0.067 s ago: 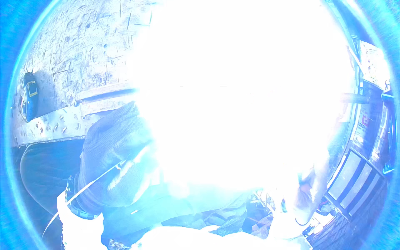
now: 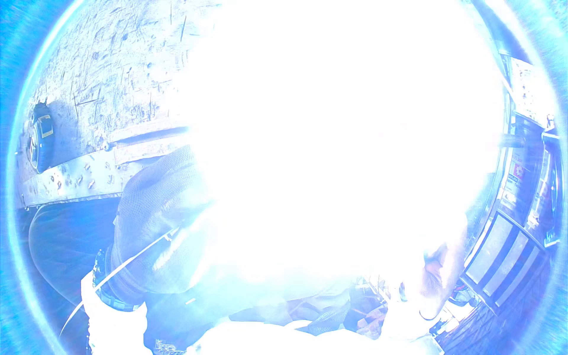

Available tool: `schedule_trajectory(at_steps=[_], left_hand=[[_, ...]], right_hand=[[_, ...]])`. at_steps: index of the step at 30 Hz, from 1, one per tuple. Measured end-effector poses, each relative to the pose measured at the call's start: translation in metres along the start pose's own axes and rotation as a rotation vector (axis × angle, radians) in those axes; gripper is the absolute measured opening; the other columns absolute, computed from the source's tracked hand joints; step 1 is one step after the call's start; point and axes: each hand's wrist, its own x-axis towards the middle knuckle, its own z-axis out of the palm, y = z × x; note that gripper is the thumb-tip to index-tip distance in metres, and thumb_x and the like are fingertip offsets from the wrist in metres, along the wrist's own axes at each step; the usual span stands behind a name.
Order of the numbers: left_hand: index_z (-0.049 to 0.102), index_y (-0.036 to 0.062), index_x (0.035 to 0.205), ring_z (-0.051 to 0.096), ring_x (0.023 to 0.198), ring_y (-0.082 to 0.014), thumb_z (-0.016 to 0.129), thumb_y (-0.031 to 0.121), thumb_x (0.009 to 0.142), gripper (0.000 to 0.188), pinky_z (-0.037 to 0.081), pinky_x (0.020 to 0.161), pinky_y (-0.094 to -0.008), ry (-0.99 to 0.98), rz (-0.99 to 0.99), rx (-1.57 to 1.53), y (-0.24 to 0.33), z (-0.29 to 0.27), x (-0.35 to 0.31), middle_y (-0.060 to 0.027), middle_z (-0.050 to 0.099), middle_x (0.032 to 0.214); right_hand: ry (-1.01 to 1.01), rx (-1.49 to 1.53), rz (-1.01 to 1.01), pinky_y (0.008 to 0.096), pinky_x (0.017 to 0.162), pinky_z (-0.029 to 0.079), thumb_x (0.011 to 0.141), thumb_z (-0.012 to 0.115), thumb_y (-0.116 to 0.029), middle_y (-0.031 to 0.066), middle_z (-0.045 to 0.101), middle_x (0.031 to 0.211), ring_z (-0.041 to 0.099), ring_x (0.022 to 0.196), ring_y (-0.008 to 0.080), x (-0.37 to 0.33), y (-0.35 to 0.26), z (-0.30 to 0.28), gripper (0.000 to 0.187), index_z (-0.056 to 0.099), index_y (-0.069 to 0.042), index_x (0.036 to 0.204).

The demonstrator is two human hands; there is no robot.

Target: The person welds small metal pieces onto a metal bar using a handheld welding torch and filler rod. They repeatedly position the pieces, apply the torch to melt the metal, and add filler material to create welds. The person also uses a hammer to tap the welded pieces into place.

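Note:
A huge white glare (image 2: 343,136) fills the middle of the view and swallows whatever lies there. Grey knitted cloth (image 2: 157,219), apparently covering my left arm or hand, runs up from a dark band (image 2: 118,293) at lower left into that glare. My left fingers are hidden. Across the cloth slants a thin pale cord (image 2: 139,254). At lower right a pinkish, washed-out shape (image 2: 436,278) shows at the glare's edge; it may be part of my right hand or arm, but no fingers can be made out. What either hand holds or touches is hidden.
A scratched, worn work surface (image 2: 112,77) spreads over the upper left, bordered by a pitted strip (image 2: 77,180). On it lies a dark rounded object with a pale label (image 2: 42,139). A slatted frame (image 2: 504,257) stands at right, above dark flooring (image 2: 473,331).
The glare reaches slightly lower and whitens more of the cloth beneath it. No clear movement of either arm shows.

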Motion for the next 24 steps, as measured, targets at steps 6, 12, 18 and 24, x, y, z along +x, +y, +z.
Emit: schedule_trajectory(at_steps=[6,12,18,24], left_hand=[[0.071,-0.0033,0.114,0.07,0.098,-0.0289,0.052,0.022,0.099,0.035,0.053,0.088,-0.0382,-0.215,-0.16,0.063,0.005,-0.013,0.0,-0.018,0.071,0.107],[0.071,-0.0034,0.118,0.071,0.098,-0.0268,0.053,0.017,0.101,0.032,0.053,0.088,-0.0359,-0.147,-0.039,0.036,0.01,-0.004,0.002,-0.0186,0.072,0.109],[0.072,-0.0016,0.115,0.071,0.087,-0.0248,0.06,0.021,0.101,0.029,0.056,0.081,-0.0381,-0.028,-0.113,-0.016,0.014,0.0,0.006,-0.0158,0.073,0.102],[0.072,-0.0003,0.112,0.071,0.08,-0.0214,0.066,0.014,0.098,0.021,0.056,0.073,-0.0341,-0.023,-0.158,0.012,0.012,-0.003,0.002,-0.0157,0.073,0.097]], right_hand=[[0.024,0.017,0.028,0.0356,0.095,0.054,0.092,0.068,-0.005,0.025,0.037,0.157,0.064,0.114,0.0275,0.002,-0.003,0.0,0.073,0.029,0.006,0.153],[0.078,0.01,0.06,0.0356,0.095,0.053,0.092,0.068,-0.004,0.0246,0.036,0.158,0.064,0.114,0.0278,-0.006,-0.001,-0.001,0.074,0.028,0.006,0.153],[0.038,0.074,0.033,0.0365,0.097,0.053,0.091,0.067,0.001,0.0247,0.035,0.159,0.063,0.117,0.0289,-0.006,0.003,0.0,0.074,0.027,0.004,0.154],[0.037,0.046,0.071,0.0389,0.102,0.052,0.091,0.065,0.003,0.0249,0.037,0.158,0.06,0.124,0.032,-0.008,0.003,0.002,0.072,0.029,0.004,0.154]])
